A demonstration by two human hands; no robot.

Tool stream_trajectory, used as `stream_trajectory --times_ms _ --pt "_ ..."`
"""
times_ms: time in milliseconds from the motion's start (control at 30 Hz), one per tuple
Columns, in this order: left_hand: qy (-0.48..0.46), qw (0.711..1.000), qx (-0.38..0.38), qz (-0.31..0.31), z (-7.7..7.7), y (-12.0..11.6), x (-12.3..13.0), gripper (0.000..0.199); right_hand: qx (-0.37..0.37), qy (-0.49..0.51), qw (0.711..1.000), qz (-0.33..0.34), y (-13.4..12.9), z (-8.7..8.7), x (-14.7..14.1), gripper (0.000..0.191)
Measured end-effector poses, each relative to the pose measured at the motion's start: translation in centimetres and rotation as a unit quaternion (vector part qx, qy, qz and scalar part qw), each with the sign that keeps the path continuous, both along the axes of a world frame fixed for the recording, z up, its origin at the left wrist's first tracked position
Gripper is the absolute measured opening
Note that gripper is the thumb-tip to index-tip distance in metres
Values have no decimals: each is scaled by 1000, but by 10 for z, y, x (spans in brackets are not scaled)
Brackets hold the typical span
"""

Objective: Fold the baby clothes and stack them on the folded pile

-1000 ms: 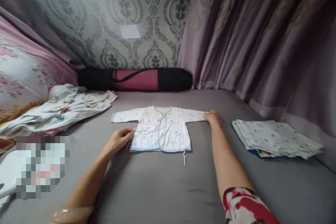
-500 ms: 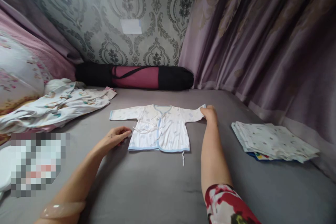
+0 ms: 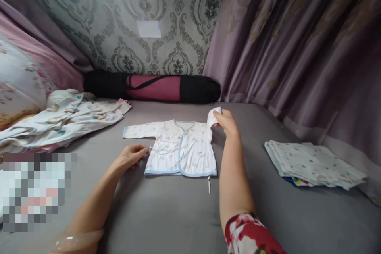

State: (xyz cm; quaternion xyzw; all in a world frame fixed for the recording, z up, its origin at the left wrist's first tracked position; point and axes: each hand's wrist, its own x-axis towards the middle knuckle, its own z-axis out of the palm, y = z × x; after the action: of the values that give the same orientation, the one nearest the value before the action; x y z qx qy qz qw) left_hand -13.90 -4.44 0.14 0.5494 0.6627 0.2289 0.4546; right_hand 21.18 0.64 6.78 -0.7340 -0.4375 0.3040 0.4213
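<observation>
A small white baby shirt with blue trim and a faint print lies front side up on the grey bed sheet. My right hand pinches the cuff of its right-side sleeve, which is lifted and bent inward toward the shoulder. The other sleeve stretches out flat to the left. My left hand rests on the sheet at the shirt's left edge, thumb and fingers drawn together; whether they grip anything is hidden. White ties cross the shirt's front, and one tie hangs out below the hem at the right.
Folded printed cloths lie in a stack at the right. Rumpled printed clothing is on the left, with a blurred-out item nearer. A long black and maroon bag lies along the wall, beside purple curtains.
My right hand has raised the sleeve's cuff and brought it leftward, so the sleeve that lay outstretched now folds up. My left hand has stayed nearly in place.
</observation>
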Motion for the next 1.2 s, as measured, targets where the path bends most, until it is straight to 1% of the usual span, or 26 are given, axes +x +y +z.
stream_trajectory --times_ms 100,233,333,433,600,700,833,1000,1100,1200 --pt "4 1000 7 7 -1 -2 0 59 -2 4 1000 22 5 -3 -12 25" --pt "-10 1000 11 21 -2 -4 -1 57 -11 -21 998 51 13 -16 -22 24" --pt "-11 999 8 35 -3 -4 -2 54 -23 -49 997 58 19 -27 -30 24" --pt "-16 999 7 43 -4 -3 -2 53 -40 -100 992 67 22 -34 -43 24" --pt "-11 999 3 49 -5 -3 -2 54 -69 -204 973 83 18 -38 -70 25" --pt "-6 999 0 52 -6 -4 -2 53 -82 -235 964 90 15 -42 -83 26" --pt "-5 999 -6 52 -5 -4 -2 52 -82 -233 962 119 11 -48 -94 30" --pt "3 999 -5 51 -4 -5 -1 51 -73 -233 957 155 8 -48 -101 38" --pt "-2 999 -2 47 -5 -4 -2 51 -69 -239 953 174 6 -47 -102 37" --pt "-6 999 -1 46 -7 -2 -3 51 -71 -245 947 196 7 -46 -97 34"
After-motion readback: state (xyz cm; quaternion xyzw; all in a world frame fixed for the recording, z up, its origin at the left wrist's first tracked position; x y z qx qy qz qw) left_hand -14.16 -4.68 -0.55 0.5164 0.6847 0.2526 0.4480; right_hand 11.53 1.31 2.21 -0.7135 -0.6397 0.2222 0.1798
